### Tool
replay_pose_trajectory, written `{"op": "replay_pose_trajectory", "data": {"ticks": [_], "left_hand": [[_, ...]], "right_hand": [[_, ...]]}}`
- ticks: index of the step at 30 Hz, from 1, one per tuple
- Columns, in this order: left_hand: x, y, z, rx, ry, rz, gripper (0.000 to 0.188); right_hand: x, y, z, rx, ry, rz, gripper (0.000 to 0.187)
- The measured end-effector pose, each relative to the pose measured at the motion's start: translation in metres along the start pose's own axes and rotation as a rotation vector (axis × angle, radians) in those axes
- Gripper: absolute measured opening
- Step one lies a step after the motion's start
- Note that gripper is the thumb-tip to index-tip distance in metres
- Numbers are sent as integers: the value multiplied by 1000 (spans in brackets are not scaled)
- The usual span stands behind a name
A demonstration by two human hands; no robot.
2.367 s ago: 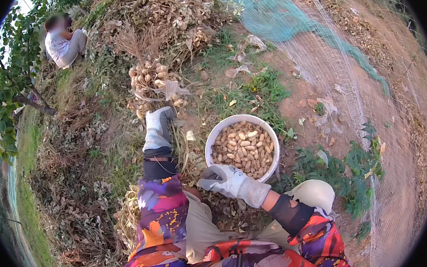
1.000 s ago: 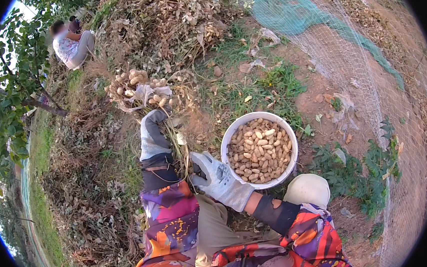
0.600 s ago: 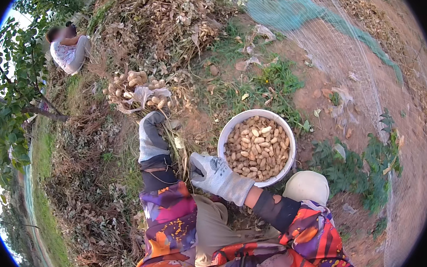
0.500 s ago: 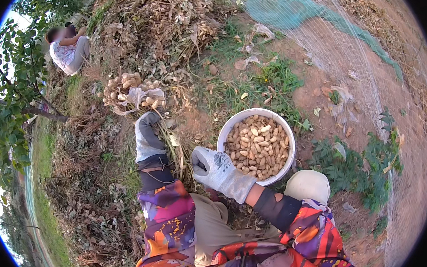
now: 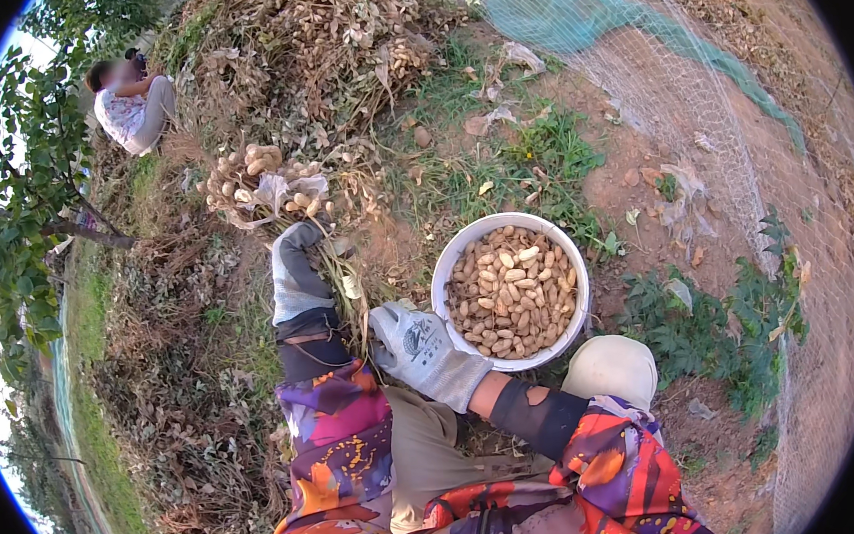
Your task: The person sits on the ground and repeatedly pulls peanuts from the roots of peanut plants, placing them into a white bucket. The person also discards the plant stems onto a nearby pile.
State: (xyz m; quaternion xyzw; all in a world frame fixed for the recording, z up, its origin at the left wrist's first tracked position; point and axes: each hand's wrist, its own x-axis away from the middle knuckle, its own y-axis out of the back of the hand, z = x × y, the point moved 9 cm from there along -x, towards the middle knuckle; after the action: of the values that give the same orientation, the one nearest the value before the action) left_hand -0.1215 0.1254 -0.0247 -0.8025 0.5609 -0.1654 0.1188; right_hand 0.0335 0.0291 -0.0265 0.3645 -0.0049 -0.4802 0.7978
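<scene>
My left hand (image 5: 299,269), in a grey-and-white work glove, is closed around the stems of a bunch of peanut plants (image 5: 265,184). Pale pods and roots fan out beyond the fist, with a scrap of thin whitish plastic film (image 5: 276,191) among them. The dry stems and leaves trail back toward me. My right hand (image 5: 421,346), gloved alike, is beside those trailing stems with its fingers curled; whatever they hold is hidden. Just right of it stands a white bucket (image 5: 586,300) with many loose peanuts (image 5: 511,285) in it.
A big heap of pulled peanut plants (image 5: 320,55) lies ahead, and dried plants (image 5: 181,387) cover the left ground. A person (image 5: 137,111) sits at the far left near a tree (image 5: 25,188). Green netting (image 5: 567,5) and a leafy weed (image 5: 712,325) are on the right.
My right hand has moved left, away from the bucket's rim, up to the trailing stems. My left hand and its bunch have hardly moved.
</scene>
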Motion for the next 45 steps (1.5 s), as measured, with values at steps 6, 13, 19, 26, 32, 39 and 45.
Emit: {"op": "replay_pose_trajectory", "data": {"ticks": [6, 13, 19, 26, 32, 39, 45], "left_hand": [[17, -7, -19, -100, -73, 13, 13], [-16, 46, -5, -8, -59, -70, 8], [20, 28, -37, 312, -38, 313, 30], [46, 13, -60, -187, -220, 333, 43], [72, -54, -40, -731, -447, 632, 42], [79, -62, -6, -774, -403, 919, 52], [87, -69, 39, -610, -2, 996, 62]], "right_hand": [[-2, 3, 14, 232, 15, 352, 20], [75, -13, 89, 141, 399, 491, 20], [37, 59, 18, 395, 90, 242, 22], [31, 110, -47, 716, -282, 76, 77], [-1, 148, -6, -311, -78, -91, 36], [-4, 164, -29, -864, -150, 16, 66], [13, 137, -12, -845, -84, 259, 85]]}}
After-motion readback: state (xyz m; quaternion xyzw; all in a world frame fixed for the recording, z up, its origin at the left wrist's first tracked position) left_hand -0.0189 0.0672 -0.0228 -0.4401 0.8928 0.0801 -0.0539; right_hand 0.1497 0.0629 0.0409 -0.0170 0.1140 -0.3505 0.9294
